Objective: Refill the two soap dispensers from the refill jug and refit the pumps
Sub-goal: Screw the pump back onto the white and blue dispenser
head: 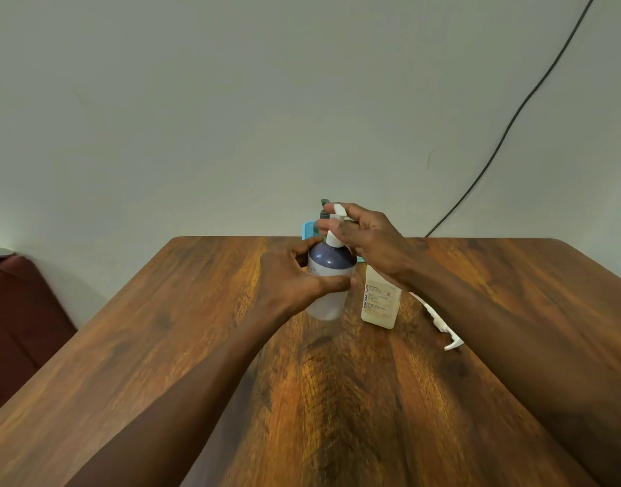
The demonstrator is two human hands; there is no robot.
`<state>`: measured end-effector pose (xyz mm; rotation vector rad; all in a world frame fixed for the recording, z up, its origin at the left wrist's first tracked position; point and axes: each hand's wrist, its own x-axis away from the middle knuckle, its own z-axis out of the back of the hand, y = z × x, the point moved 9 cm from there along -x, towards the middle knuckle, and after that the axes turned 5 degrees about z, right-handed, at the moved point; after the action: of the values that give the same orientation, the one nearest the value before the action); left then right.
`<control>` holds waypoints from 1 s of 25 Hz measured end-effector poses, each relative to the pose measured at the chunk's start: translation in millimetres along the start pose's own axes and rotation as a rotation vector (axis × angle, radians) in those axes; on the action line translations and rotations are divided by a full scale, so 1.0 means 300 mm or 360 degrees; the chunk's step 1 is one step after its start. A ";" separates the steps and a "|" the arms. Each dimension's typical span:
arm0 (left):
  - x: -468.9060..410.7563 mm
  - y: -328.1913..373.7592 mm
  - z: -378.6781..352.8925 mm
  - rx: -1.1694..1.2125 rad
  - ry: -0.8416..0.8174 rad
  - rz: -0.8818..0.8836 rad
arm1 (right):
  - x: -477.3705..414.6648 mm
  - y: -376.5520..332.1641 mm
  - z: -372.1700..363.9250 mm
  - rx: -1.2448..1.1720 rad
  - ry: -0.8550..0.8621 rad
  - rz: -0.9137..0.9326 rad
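Observation:
A round dispenser bottle [328,275], white with a dark blue shoulder, stands upright on the wooden table [161,346]. My left hand [289,279] wraps around its body. My right hand [369,240] pinches the white pump [337,223] that sits in the bottle's neck. To its right stands a pale yellowish rectangular bottle [379,305] with a label, its top hidden behind my right wrist. A second white pump [439,323] lies loose on the table beside my right forearm. Behind my hands a teal object with a dark pump top [324,209] is mostly hidden.
The table's far edge meets a plain wall just behind the bottles. A black cable [513,117] runs down the wall at the right. A dark red seat [17,311] sits low at the left of the table.

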<state>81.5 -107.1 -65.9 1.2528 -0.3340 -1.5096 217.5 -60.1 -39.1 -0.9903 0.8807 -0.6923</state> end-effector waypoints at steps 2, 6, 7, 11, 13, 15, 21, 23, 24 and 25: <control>-0.015 -0.008 0.006 -0.0020 0.0012 0.0006 | -0.004 -0.007 0.013 -0.0032 -0.0031 0.0037; -0.020 0.002 0.006 0.0007 0.0004 0.0008 | -0.003 -0.043 0.103 0.0415 0.0397 0.0150; -0.020 0.008 0.003 0.0022 0.0010 0.0005 | -0.002 -0.043 0.104 0.0442 0.0420 0.0138; -0.041 0.035 0.007 0.0093 0.0052 -0.0064 | -0.041 -0.027 0.036 0.0199 0.0083 0.0120; -0.056 0.042 0.018 0.0088 0.0062 -0.0086 | -0.041 -0.026 0.015 -0.0161 -0.0103 0.0068; -0.062 0.044 0.020 0.0062 0.0049 -0.0095 | -0.035 -0.041 0.044 -0.0065 -0.0032 0.0154; -0.040 0.046 0.012 0.0069 0.0137 -0.0005 | -0.023 -0.061 0.093 0.0275 0.0482 0.0213; -0.028 0.062 0.011 0.0088 0.0223 0.0005 | -0.017 -0.078 0.101 0.0374 0.0619 0.0239; -0.025 0.069 0.013 0.0091 0.0274 0.0000 | -0.010 -0.089 0.105 0.0415 0.0680 0.0260; -0.024 0.075 0.018 0.0081 0.0316 -0.0007 | -0.005 -0.094 0.109 0.0429 0.0719 0.0272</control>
<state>88.1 -111.4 -43.1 1.4318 -0.2398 -1.3741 242.2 -56.6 -4.0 -0.5154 1.2123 -0.8785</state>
